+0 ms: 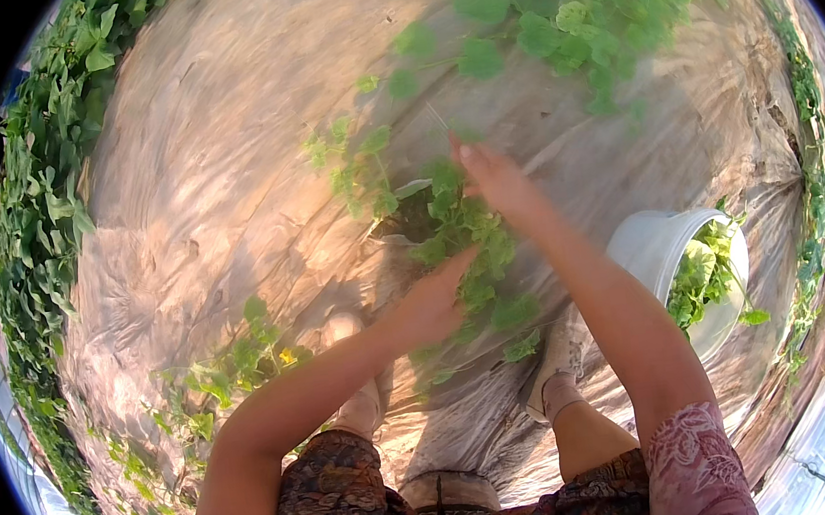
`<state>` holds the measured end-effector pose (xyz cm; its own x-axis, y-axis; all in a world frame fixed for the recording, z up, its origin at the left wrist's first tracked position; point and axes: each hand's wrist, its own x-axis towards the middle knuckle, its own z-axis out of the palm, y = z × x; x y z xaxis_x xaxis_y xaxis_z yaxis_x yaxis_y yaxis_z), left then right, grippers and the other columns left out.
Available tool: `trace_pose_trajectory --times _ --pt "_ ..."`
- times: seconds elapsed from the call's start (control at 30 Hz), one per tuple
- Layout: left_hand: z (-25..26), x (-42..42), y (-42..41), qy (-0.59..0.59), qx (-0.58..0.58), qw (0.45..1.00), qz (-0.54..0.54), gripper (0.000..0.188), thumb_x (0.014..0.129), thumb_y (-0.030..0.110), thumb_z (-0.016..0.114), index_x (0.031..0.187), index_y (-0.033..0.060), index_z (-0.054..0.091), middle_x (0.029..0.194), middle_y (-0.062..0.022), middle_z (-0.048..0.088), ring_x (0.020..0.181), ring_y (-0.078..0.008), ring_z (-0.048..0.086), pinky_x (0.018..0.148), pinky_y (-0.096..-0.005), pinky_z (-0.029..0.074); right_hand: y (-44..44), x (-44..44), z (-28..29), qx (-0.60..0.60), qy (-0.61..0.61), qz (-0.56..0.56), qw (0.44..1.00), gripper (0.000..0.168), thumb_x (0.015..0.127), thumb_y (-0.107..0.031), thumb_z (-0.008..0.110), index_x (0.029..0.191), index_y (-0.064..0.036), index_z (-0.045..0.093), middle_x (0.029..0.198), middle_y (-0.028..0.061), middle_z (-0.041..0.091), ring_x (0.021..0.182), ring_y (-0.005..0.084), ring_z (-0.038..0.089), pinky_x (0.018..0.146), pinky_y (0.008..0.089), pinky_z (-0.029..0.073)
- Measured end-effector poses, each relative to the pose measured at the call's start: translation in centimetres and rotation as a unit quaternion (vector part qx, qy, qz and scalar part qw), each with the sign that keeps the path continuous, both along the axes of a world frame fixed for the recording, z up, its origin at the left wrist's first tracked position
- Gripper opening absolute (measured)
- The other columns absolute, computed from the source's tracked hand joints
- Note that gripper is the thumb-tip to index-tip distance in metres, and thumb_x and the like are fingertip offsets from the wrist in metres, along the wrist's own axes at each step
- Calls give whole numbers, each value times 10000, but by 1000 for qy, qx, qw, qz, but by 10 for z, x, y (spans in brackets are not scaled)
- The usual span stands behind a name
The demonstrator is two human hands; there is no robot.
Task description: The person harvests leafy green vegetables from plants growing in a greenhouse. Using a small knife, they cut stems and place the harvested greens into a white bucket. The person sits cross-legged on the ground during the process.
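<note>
A leafy green vine plant (482,239), perhaps melon or cucumber, grows from a hole (412,216) in the plastic ground sheet between my feet. My left hand (429,308) is at the near side of its leaves, index finger stretched against them. Motion blur hides whether it grips a stem. Just beyond the plant, my right hand (498,177) is closed around a thin, pointed tool (437,118). Its tip points forward and left; blur leaves its exact kind unclear, possibly scissors. A smaller, paler shoot (354,165) spreads on the left of the hole.
A whitish plastic bucket (641,248) lies tilted at my right, holding cut leaves (704,272). More vines (576,21) sprawl ahead on the wrinkled sheet (218,127). A flowering vine (249,357) lies by my left shoe (344,329). A dense plant row (45,205) lines the left.
</note>
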<state>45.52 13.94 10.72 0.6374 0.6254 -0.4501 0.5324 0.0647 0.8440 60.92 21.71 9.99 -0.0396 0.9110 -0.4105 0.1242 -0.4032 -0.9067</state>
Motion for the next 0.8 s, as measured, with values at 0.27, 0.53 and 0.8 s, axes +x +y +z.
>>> trace_pose_trajectory --times 0.27,0.53,0.8 --pt "-47 -36 34 -35 -46 976 210 411 696 -31 468 1098 54 485 822 -62 572 541 -98 460 471 -243 385 -1 31 5 6 -75 -86 993 407 868 -386 395 984 -14 513 878 49 548 750 119 521 606 266 420" --pt "-61 -45 4 128 -83 986 -68 339 665 19 484 991 41 574 886 -92 603 718 -156 562 599 -262 439 -126 72 -38 -381 128 -153 903 416 863 -394 372 1094 -48 378 959 89 516 709 206 579 456 293 465" --pt "-54 -33 -6 180 -64 966 -174 441 658 94 483 1096 58 520 1047 -150 558 946 -277 543 790 -327 433 -150 41 -31 -410 76 -66 907 652 851 -451 355 1311 -58 112 1298 143 236 886 341 548 569 412 526"
